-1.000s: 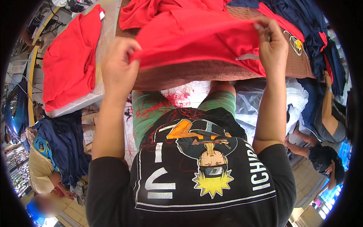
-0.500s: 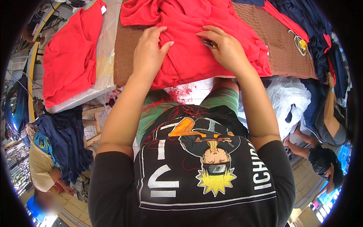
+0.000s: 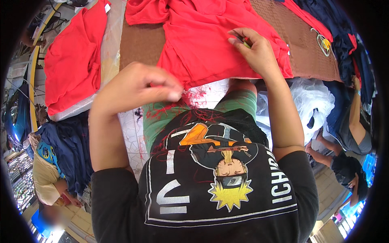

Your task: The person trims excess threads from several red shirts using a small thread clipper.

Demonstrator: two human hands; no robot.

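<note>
Right grip (image 3: 258,53) curls round a small tool (image 3: 245,44), left grip (image 3: 137,84) bent inward.

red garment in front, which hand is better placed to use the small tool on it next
Probably the right hand: it holds the small tool over the red garment. The left hand is by the garment's near edge, no tool showing.

The red cloth (image 3: 206,50), stretched in the air a second ago, now lies spread out. The left hand (image 3: 148,83) has pulled back from the cloth's middle to its near edge and curled; the right hand (image 3: 257,50) has shifted slightly rightward.
</note>
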